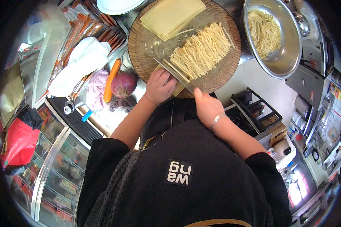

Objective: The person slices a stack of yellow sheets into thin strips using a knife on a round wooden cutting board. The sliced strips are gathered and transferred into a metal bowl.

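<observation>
My right hand [209, 107] grips a kitchen knife [174, 75], whose blade slants across the near edge of a round wooden chopping board [139, 61]. Fingers curled beside the blade, my left hand [160, 86] presses down the pale yellow sheet stack [178, 90] being sliced, which looks like pressed tofu sheets. Most of that stack is hidden by my hand and the knife. Beyond the blade lies a thick row of cut strips [201, 52]. Uncut sheets [173, 17] are piled at the board's far side, with small crumbs near them.
At right, a steel bowl [289, 61] holds more strips [262, 34]. Left of the board are a red onion [124, 84], a carrot [112, 81], a pink cloth [97, 89] and packed pouches [85, 22]. A white plate [119, 5] sits at the top. A glass-door cabinet [61, 181] stands lower left.
</observation>
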{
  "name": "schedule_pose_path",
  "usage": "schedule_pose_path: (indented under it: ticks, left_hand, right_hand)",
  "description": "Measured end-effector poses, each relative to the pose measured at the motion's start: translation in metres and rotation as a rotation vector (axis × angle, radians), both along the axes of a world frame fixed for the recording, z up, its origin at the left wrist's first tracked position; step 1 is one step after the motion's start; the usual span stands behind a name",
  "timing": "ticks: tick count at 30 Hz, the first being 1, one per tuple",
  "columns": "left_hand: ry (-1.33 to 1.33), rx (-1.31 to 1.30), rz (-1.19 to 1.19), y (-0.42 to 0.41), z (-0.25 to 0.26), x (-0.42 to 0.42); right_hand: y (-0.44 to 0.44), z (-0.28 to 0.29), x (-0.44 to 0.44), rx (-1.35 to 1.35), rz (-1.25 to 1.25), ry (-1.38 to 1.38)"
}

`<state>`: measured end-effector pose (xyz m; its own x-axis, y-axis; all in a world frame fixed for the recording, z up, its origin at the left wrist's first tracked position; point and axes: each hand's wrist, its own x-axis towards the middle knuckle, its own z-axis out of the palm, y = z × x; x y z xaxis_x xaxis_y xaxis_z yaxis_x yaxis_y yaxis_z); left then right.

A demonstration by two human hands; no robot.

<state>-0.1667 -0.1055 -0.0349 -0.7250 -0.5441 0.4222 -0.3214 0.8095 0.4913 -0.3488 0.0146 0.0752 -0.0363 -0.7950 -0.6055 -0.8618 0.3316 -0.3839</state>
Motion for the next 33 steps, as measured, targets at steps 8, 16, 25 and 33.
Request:
schedule_pose_path:
  ticks: [8,16,25,33]
  left_hand:
    - [-0.014,0.024,-0.010,0.003,0.007,0.000]
    - [0.036,-0.026,0.032,0.002,0.005,-0.004]
    - [-0.023,-0.011,0.030,0.004,0.000,-0.001]
    - [0.020,-0.021,0.073,0.006,-0.005,0.002]
  right_hand:
    - [-0.030,-0.029,-0.016,-0.104,-0.057,-0.089]
    - [0.021,0.030,-0.015,0.182,0.048,0.010]
    - [-0.047,-0.045,-0.001,-0.133,-0.034,-0.118]
    - [0.009,0.051,-0.018,0.146,0.072,0.036]
